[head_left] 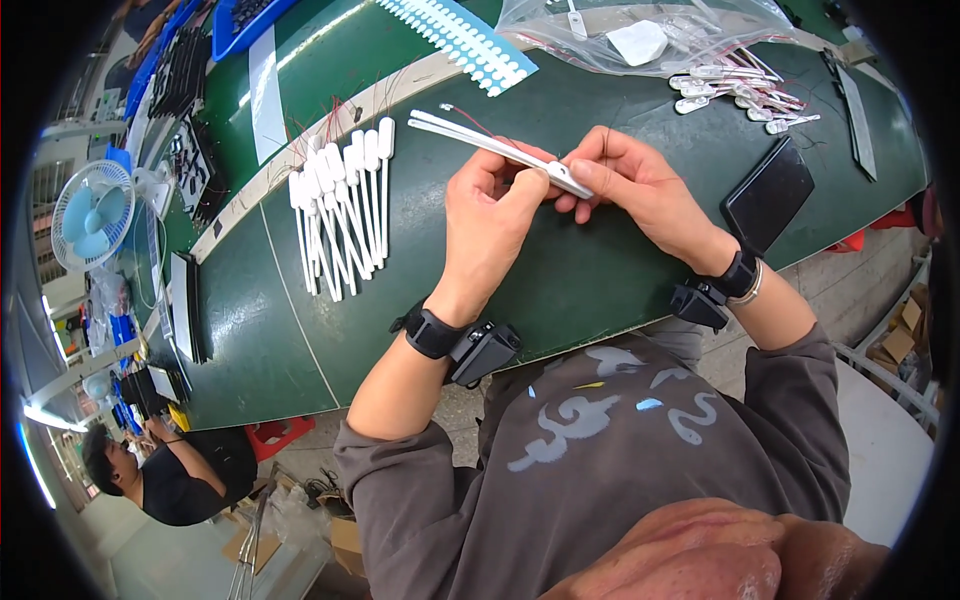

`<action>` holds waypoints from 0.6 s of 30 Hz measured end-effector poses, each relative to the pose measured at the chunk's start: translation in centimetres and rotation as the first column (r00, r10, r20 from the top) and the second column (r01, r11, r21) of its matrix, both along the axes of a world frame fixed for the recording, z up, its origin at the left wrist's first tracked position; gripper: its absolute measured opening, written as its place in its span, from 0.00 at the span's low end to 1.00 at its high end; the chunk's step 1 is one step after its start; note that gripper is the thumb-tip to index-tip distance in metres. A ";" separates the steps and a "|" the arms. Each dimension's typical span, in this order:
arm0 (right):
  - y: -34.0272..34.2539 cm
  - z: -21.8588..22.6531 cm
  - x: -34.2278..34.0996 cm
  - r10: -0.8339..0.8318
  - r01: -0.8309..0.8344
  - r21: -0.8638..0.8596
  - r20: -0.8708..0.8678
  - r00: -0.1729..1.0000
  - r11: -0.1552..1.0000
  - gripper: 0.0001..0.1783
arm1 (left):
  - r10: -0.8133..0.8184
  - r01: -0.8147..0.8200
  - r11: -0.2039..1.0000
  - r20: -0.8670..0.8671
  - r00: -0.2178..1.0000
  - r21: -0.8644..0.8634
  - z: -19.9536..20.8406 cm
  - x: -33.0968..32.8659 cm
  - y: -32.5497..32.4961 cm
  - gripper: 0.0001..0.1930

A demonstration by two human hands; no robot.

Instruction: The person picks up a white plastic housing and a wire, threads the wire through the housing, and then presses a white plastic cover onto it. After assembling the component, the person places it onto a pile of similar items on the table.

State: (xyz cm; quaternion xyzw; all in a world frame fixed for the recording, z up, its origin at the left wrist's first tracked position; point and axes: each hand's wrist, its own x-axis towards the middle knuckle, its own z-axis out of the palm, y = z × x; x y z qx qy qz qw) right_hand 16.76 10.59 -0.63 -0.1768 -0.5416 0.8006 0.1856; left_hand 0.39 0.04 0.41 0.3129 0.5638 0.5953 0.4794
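Note:
Between my two hands is a long, thin white plastic piece (pixel 465 133) that looks split into two narrow strips at its far left end. A thin red wire with a small tip lies beside it. My left hand (pixel 500 200) is closed round its middle, thumb pressed on top. The fingers of my right hand (pixel 635 185) pinch its wider near end, and a thin dark wire rises there. Left of my hands lies a row of white sticks with paddle-shaped heads (pixel 350 185), wires trailing from the far ends. What my fingertips cover is hidden.
A pile of white pieces with red wires (pixel 740 92) lies at the far right, near a clear plastic bag (pixel 690 35). A blue sheet of white stickers (pixel 470 45) is at the back. A black phone-like slab (pixel 768 195) lies right. Another person (pixel 170 470) sits far left, beyond a fan (pixel 92 215).

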 end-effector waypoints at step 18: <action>0.6 0.9 0.4 0.262 -0.258 -0.482 -0.060 0.963 0.837 0.14 | -0.152 0.150 0.988 0.126 0.980 0.020 1.0 -0.9 0.2 0.08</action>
